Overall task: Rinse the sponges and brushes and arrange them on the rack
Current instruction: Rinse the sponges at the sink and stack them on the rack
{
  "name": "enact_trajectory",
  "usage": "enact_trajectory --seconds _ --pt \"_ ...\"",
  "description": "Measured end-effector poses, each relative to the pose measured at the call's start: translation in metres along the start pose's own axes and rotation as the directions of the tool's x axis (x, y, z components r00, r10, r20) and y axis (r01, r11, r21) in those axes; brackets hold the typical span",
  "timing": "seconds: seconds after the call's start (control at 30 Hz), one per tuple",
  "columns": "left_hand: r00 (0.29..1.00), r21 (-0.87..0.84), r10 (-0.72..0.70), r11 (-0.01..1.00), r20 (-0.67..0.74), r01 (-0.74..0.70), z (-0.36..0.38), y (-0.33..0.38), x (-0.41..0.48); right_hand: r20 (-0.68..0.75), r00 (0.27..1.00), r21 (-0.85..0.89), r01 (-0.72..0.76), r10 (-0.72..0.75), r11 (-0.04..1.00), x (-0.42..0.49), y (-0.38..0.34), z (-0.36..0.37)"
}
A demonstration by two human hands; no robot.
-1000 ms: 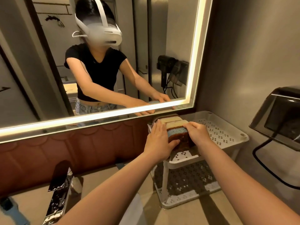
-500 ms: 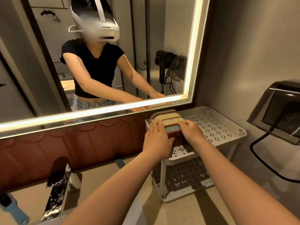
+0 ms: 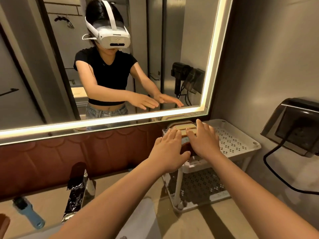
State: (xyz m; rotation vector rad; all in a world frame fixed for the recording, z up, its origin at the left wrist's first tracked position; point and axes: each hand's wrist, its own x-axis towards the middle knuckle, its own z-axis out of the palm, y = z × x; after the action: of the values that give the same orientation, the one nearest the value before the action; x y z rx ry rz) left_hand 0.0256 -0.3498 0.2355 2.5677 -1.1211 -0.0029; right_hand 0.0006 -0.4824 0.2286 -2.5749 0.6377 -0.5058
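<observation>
A row of sponges (image 3: 185, 128), yellow, brown and blue, stands on edge at the left end of the white two-tier rack (image 3: 238, 144). My left hand (image 3: 170, 150) lies flat with straight fingers over the left side of the row. My right hand (image 3: 202, 140) lies flat over the right side, fingers stretched toward the mirror. Both palms cover most of the sponges. A blue-handled brush (image 3: 28, 213) lies on the counter at the far left.
A chrome faucet (image 3: 75, 190) rises from the counter left of my arms. A lit mirror (image 3: 120, 66) fills the wall behind. A dark socket cover (image 3: 293, 126) with a black cable sits on the right wall. A brown object (image 3: 4, 223) shows at the left edge.
Both hands have let go of the sides of the sponge row and now lie flat with straight fingers over its top. The view has shifted slightly.
</observation>
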Motion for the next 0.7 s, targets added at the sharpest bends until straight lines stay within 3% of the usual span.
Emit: enact_trajectory --seconds 0.3,0.47,0.7 --pt "0.973 0.100 -0.135 0.988 0.189 0.117 -0.064 -0.063 -0.105 0.238 0.938 0.125 0.229 -0.254 0.965 -0.062 -0.067 -0.005" --pt "0.935 -0.041 -0.197 0.975 0.296 0.218 -0.067 -0.104 -0.168 0.405 0.844 0.131 0.327 -0.352 0.936 -0.108 -0.102 0.020" --pt "0.868 -0.145 -0.340 0.899 0.361 0.413 -0.046 -0.155 -0.247 0.600 0.716 0.157 0.331 -0.356 0.931 -0.161 -0.129 0.080"
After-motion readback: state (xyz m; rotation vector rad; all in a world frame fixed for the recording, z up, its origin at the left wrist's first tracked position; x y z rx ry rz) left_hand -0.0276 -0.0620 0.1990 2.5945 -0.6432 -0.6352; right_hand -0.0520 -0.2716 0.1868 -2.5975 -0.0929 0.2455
